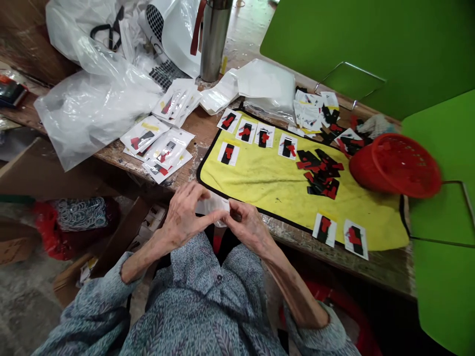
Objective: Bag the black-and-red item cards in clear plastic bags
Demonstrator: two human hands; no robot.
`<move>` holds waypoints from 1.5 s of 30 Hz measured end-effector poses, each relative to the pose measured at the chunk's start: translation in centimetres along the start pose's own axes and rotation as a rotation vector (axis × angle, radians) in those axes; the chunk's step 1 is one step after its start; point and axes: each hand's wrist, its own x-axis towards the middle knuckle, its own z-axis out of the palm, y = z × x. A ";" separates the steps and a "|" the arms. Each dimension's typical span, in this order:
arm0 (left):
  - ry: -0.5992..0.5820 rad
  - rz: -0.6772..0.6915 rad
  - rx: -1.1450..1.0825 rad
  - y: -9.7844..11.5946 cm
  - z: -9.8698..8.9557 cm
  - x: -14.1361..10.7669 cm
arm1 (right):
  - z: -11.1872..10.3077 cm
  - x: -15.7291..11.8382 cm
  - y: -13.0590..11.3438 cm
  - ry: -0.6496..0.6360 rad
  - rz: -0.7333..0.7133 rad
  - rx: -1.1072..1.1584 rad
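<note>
I watch remotely as left hand (187,210) and right hand (248,225) pinch a white packet (212,204) (perhaps slick), which a loosening grip could drop.

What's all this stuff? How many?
table: one, brown, middle
cloth: one, yellow, on table
cards: seven laid singly, white, on cloth
pieces: many, black and red, on cloth
basket: one, red, cloth's right
flask: one, silver, table's back
packets: several, white, left of cloth
plastic: uncounted, clear, table's left
boards: two, green, right
boxes: several, brown, left floor
rings: many, greenish, left floor
held packet: one, whitish, between hands
shirt: one, grey, bottom
left hand, right hand: two, centre
</note>
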 end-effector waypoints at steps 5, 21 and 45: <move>-0.151 -0.074 -0.029 0.4 0.2 -0.3 | 0.4 0.0 -1.2 0.091 -0.049 -0.180; -0.419 -0.353 -0.828 -1.0 -0.3 0.9 | 0.0 -0.1 -0.8 -0.031 0.065 0.357; -0.365 0.299 0.113 0.2 -0.7 0.9 | -2.1 -0.3 -0.4 -0.187 0.170 0.662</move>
